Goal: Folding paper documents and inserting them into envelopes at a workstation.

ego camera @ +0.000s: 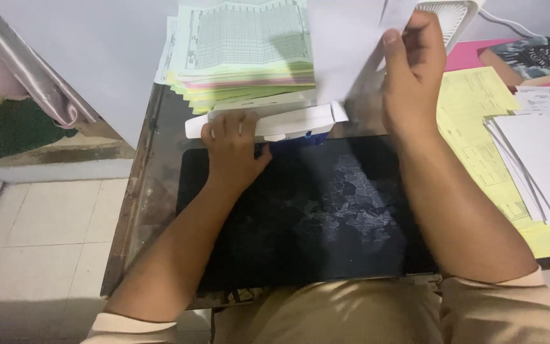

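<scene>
Black mat covers a worn wooden desk beside a white tiled floor. Left hand presses flat, fingers together, on a white stapler; right hand pinches a white sheet lifted above it.

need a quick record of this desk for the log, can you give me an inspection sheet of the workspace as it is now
surface: dark wooden desk with a black mat laid across its middle.
job's things: long white flat holder at the mat's far edge; white sheet raised above it.
clutter: stack of pale green, pink and yellow forms at the back; yellow forms and a white paper pile on the right; pink folder.
grippers: left hand presses on the holder; right hand grips the raised sheet.
cables: white cable at top right.
surroundings: white wall, tiled floor, curtain at left.
</scene>
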